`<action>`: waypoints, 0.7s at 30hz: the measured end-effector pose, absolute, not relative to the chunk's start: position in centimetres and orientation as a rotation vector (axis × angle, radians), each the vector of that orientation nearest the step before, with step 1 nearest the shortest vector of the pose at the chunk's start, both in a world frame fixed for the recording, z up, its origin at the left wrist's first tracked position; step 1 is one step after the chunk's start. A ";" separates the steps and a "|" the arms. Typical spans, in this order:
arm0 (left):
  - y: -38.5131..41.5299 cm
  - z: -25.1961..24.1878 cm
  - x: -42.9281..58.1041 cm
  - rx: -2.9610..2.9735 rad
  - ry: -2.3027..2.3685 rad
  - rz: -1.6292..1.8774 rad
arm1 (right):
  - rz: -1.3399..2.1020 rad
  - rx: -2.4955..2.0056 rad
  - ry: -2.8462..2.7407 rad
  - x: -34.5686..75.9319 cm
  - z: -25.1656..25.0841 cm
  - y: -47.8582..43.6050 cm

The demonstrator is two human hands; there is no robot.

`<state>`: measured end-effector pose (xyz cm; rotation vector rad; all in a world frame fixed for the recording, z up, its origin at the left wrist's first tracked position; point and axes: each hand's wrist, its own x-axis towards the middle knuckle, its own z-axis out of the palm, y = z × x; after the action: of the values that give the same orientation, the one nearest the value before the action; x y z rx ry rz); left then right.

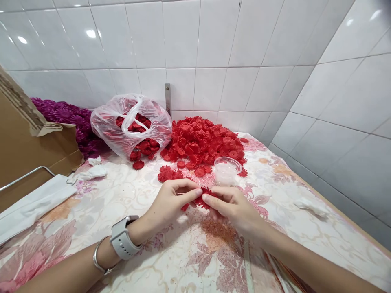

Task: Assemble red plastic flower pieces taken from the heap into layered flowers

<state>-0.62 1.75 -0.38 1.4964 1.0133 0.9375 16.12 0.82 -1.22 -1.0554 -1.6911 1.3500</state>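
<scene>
Between both hands is a small red artificial flower point(205, 198) with a fringed edge, pinched by thumbs and fingers above the table. My left hand point(175, 199), with a watch and a bracelet at the wrist, grips its left side. My right hand point(230, 205) grips its right side, thumb on the front. Just behind them stands a clear plastic cup point(226, 171) with whitish contents. A few red flowers point(168, 173) lie behind my left hand. Farther back rises a large heap of similar red flowers point(207, 138). My fingers hide part of the held flower.
A tied translucent bag point(106, 130) of red flowers stands left of the heap. Purple flowers point(70, 122) and a cardboard box point(33, 146) are at the far left. Crumpled tissue point(90, 173) lies on the floral tablecloth point(122, 195). Tiled walls point(220, 40) border the back and right.
</scene>
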 end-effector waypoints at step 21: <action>1.6 -0.6 -0.5 1.286 0.996 0.899 | 1.133 -1.021 -1.880 16.2 -1.6 1.2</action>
<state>-0.55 1.62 -0.60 1.2863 0.9959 0.8991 16.23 1.16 -1.56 -1.0208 -1.8801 1.1327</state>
